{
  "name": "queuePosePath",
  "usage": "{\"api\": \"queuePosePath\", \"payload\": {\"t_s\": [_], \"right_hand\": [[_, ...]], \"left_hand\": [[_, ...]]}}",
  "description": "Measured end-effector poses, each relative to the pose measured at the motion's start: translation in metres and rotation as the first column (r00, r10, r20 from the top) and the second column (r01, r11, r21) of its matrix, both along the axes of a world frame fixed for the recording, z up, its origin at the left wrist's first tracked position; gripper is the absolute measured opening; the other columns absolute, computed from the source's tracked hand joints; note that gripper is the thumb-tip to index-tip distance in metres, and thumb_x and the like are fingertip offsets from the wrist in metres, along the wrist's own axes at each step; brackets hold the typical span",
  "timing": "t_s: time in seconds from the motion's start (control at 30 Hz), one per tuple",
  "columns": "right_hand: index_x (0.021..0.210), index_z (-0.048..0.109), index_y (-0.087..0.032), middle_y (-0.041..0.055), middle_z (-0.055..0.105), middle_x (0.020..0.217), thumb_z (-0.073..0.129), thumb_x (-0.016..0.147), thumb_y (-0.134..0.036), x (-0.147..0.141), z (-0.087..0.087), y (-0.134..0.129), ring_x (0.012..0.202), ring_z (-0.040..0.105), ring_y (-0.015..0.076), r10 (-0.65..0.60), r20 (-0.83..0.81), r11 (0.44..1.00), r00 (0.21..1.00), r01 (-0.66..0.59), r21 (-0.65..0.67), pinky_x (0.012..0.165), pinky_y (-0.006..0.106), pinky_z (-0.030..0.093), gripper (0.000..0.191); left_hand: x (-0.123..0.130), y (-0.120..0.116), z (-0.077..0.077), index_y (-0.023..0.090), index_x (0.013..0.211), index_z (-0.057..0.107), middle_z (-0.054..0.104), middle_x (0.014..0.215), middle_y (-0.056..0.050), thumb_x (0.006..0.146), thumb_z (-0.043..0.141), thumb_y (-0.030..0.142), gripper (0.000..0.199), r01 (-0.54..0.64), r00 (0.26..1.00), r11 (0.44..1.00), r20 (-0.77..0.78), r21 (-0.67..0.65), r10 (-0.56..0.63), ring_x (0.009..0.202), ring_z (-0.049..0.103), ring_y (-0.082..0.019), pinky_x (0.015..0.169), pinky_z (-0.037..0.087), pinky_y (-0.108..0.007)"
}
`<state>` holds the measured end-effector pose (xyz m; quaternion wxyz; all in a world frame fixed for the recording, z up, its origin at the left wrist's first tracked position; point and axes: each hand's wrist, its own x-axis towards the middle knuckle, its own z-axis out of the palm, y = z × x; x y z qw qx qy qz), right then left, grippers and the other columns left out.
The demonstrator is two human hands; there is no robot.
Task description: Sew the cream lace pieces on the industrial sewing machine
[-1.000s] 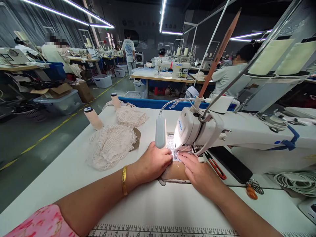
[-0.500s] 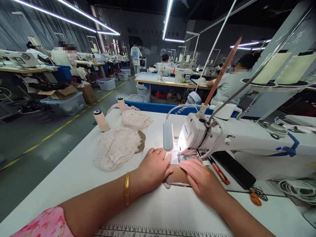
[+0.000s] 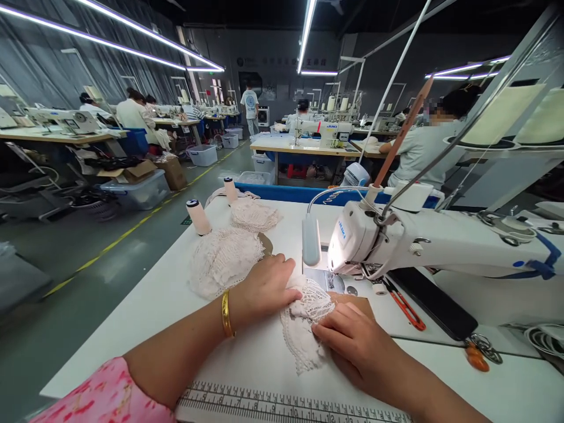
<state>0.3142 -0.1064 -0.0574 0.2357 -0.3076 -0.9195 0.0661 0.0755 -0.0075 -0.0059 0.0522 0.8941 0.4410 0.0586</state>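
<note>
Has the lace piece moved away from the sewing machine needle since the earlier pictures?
Yes. The lace piece now lies toward the person, in front of the sewing machine, under both hands.

Both hands, left hand (image 3: 264, 288) and right hand (image 3: 352, 343), rest palm-down, fingers curled.

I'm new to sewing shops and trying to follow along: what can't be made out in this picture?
- Head view: the needle is hidden under the sewing machine head.
- The left hand and right hand cover part of the lace piece, so their grip is unclear.
- The tan piece is mostly under lace and hand.
- The ruler is cut by the bottom edge.
</note>
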Motion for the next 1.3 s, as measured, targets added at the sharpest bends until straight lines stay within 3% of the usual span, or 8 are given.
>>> {"api": "queuePosePath", "payload": {"t_s": [0.2, 0.3, 0.37, 0.5, 0.57, 0.7, 0.9, 1.3], "right_hand": [[0.118, 0.063, -0.018, 0.0046, 0.06, 0.086, 0.046, 0.099, -0.009, -0.007, 0.016, -0.011, 0.076, 0.05, 0.0223, 0.125, 0.035, 0.991, 0.992, -0.124, -0.046, 0.067, 0.036, 0.041, 0.026], [0.121, 0.062, -0.021, 0.0021, 0.06, 0.082, 0.048, 0.101, -0.014, -0.004, 0.019, -0.012, 0.072, 0.05, 0.021, 0.188, -0.054, 0.974, 0.981, -0.193, -0.119, 0.066, 0.035, 0.041, 0.026], [0.123, 0.06, -0.023, 0.0013, 0.062, 0.084, 0.049, 0.105, -0.02, 0.001, 0.017, -0.009, 0.074, 0.055, 0.0201, 0.115, -0.193, 0.972, 0.974, -0.15, -0.179, 0.068, 0.033, 0.044, 0.022], [0.116, 0.057, -0.025, 0.0043, 0.065, 0.098, 0.059, 0.107, -0.04, 0.013, 0.005, 0.002, 0.085, 0.061, 0.0232, -0.33, -0.333, 0.937, 0.883, 0.262, -0.232, 0.074, 0.035, 0.049, 0.018], [0.119, 0.057, -0.025, 0.0063, 0.066, 0.108, 0.064, 0.105, -0.046, 0.014, 0.001, 0.006, 0.093, 0.062, 0.0261, -0.438, -0.314, 0.893, 0.842, 0.368, -0.259, 0.078, 0.038, 0.051, 0.027], [0.113, 0.062, -0.026, 0.0027, 0.064, 0.101, 0.051, 0.111, -0.033, 0.009, -0.002, 0.01, 0.093, 0.061, 0.0234, -0.408, -0.315, 0.895, 0.857, 0.307, -0.324, 0.079, 0.036, 0.049, 0.013], [0.101, 0.061, -0.024, 0.0, 0.06, 0.09, 0.048, 0.111, -0.025, 0.006, -0.006, 0.011, 0.083, 0.057, 0.0197, -0.38, -0.381, 0.918, 0.843, 0.293, -0.269, 0.075, 0.033, 0.044, 0.017], [0.099, 0.061, -0.025, -0.0009, 0.06, 0.088, 0.049, 0.111, -0.026, 0.003, -0.005, 0.01, 0.083, 0.057, 0.0193, -0.397, -0.39, 0.913, 0.831, 0.311, -0.265, 0.074, 0.032, 0.045, 0.017]], "left_hand": [[0.012, -0.006, -0.009, 0.02, 0.076, 0.053, 0.059, 0.078, -0.003, 0.099, 0.059, 0.023, 0.023, 0.086, 0.995, 0.996, 0.043, -0.022, -0.085, 0.07, 0.054, -0.019, 0.062, 0.035, -0.033], [0.014, -0.008, -0.021, 0.019, 0.077, 0.053, 0.06, 0.081, -0.003, 0.101, 0.055, 0.019, 0.024, 0.172, 0.972, 0.985, 0.161, 0.023, -0.174, 0.074, 0.054, -0.019, 0.066, 0.038, -0.033], [0.017, -0.01, -0.029, 0.018, 0.08, 0.053, 0.06, 0.083, -0.002, 0.1, 0.054, 0.018, 0.02, 0.22, 0.929, 0.973, 0.288, 0.07, -0.231, 0.075, 0.053, -0.018, 0.067, 0.039, -0.032], [0.024, -0.015, -0.038, 0.019, 0.084, 0.052, 0.058, 0.084, -0.002, 0.102, 0.049, 0.015, 0.019, 0.295, 0.803, 0.931, 0.471, 0.215, -0.364, 0.078, 0.051, -0.017, 0.069, 0.042, -0.03], [0.027, -0.018, -0.04, 0.019, 0.085, 0.052, 0.058, 0.084, -0.002, 0.102, 0.047, 0.014, 0.019, 0.305, 0.759, 0.911, 0.507, 0.279, -0.409, 0.078, 0.05, -0.017, 0.07, 0.042, -0.03], [0.029, -0.02, -0.041, 0.02, 0.092, 0.054, 0.063, 0.092, -0.003, 0.1, 0.049, 0.009, 0.014, 0.317, 0.69, 0.882, 0.553, 0.347, -0.466, 0.083, 0.053, -0.017, 0.077, 0.045, -0.03], [0.029, -0.021, -0.043, 0.02, 0.118, 0.062, 0.068, 0.113, -0.005, 0.099, 0.058, 0.012, 0.021, 0.295, 0.713, 0.882, 0.53, 0.366, -0.459, 0.1, 0.06, -0.019, 0.091, 0.048, -0.034], [0.031, -0.022, -0.042, 0.021, 0.111, 0.074, 0.068, 0.111, -0.006, 0.103, 0.058, 0.014, 0.019, 0.224, 0.698, 0.818, 0.499, 0.53, -0.514, 0.099, 0.062, -0.019, 0.09, 0.046, -0.032]]}}
